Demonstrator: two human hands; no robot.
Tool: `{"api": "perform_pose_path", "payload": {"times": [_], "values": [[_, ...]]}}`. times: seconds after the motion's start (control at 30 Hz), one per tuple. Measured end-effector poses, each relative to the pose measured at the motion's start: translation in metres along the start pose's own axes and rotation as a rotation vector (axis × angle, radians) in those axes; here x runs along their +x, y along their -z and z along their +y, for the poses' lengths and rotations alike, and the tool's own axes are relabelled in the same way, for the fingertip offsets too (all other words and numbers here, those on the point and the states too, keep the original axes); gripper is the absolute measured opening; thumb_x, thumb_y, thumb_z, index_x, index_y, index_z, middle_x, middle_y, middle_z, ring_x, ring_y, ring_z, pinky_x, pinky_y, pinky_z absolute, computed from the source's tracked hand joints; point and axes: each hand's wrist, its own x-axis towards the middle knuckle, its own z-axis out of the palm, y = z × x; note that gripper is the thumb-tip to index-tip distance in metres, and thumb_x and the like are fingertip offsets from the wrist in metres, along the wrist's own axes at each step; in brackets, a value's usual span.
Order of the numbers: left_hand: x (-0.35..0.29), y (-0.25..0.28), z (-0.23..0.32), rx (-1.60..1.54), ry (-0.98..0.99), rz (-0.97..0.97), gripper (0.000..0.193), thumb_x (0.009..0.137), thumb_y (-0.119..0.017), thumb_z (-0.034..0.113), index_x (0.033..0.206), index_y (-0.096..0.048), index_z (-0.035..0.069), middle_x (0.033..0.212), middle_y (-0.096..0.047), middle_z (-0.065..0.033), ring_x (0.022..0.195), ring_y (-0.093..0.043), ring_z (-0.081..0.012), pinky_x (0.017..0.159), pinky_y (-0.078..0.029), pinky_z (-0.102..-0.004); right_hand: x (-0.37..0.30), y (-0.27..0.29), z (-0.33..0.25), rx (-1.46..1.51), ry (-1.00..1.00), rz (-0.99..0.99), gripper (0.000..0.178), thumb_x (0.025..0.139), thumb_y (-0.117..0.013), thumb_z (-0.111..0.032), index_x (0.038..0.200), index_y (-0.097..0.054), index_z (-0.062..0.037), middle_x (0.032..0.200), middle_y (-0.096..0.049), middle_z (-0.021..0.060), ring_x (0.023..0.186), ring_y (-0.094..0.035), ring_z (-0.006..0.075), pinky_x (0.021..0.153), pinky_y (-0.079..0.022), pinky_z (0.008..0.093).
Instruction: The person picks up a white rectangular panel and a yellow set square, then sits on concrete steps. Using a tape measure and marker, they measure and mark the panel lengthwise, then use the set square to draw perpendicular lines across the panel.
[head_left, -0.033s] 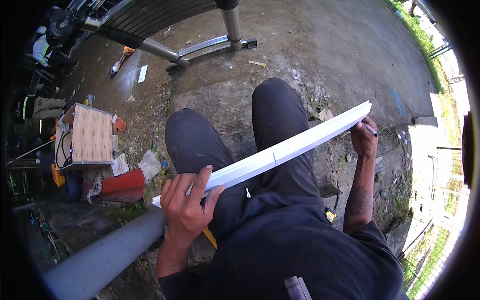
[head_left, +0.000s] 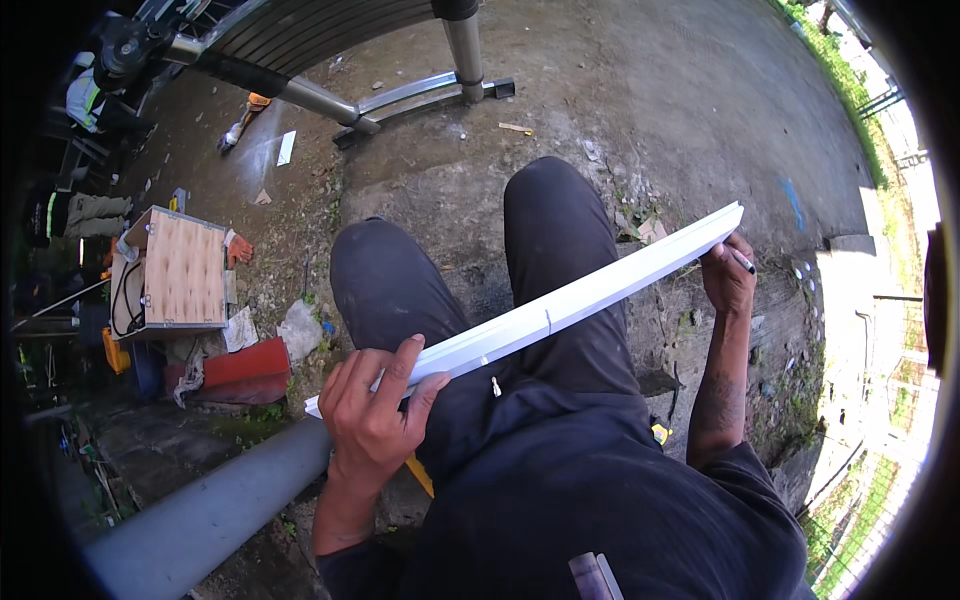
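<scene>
A long white channel-like strip (head_left: 560, 305) lies slantwise over my thighs, its right end farther away and higher. A short dark line crosses it near the middle. My left hand (head_left: 375, 405) is closed around the strip close to its left end, thumb on the near edge and fingers over the far side. My right hand (head_left: 728, 275) grips the other end from below. Between the right fingers a slim marker (head_left: 742, 260) also sticks out, its tip pointing away from the strip.
A ladder (head_left: 465, 50) stands ahead on the ground. Leftward are an orange-and-grey power tool (head_left: 243, 120), a white offcut (head_left: 286, 148), a wooden box (head_left: 185, 270), an orange glove (head_left: 239, 249) and a red object (head_left: 245, 372). A thick grey pipe (head_left: 215, 500) runs beside my left arm.
</scene>
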Motion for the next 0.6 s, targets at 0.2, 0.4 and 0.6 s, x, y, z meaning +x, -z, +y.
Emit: {"api": "perform_pose_path", "payload": {"times": [0.2,0.4,0.6], "values": [[0.009,0.021,-0.041,-0.205,0.302,0.014,0.032,0.094,-0.09,0.031,0.107,-0.085,0.002,0.079,-0.072,-0.0113,0.067,-0.07,-0.0282,0.068,-0.055,-0.0446,0.039,-0.054,-0.026,-0.43,-0.083,0.19,0.027,0.104,-0.078,-0.016,0.119,-0.08,0.0071,0.107,-0.08,0.0088,0.098,-0.073,0.0175,0.095,-0.055,0.0321],[0.081,0.023,-0.12,-0.272,0.506,-0.203,0.042,0.095,-0.088,0.041,0.098,-0.086,0.0,0.084,-0.08,-0.0168,0.076,-0.078,-0.0265,0.075,-0.059,-0.0398,0.073,-0.109,-0.025,-0.769,0.249,0.254,0.029,0.112,-0.07,-0.023,0.123,-0.082,0.0017,0.103,-0.081,0.01,0.094,-0.077,0.018,0.085,-0.058,0.033],[0.088,-0.001,-0.129,-0.103,0.413,-0.147,0.044,0.095,-0.088,0.041,0.102,-0.083,-0.002,0.09,-0.078,-0.0171,0.082,-0.076,-0.0332,0.08,-0.059,-0.0445,0.025,-0.16,-0.028,-0.437,0.618,0.0,0.047,0.118,-0.052,-0.034,0.123,-0.077,0.0051,0.126,-0.066,0.0236,0.093,-0.071,0.0269,0.079,-0.06,0.0369]]}}
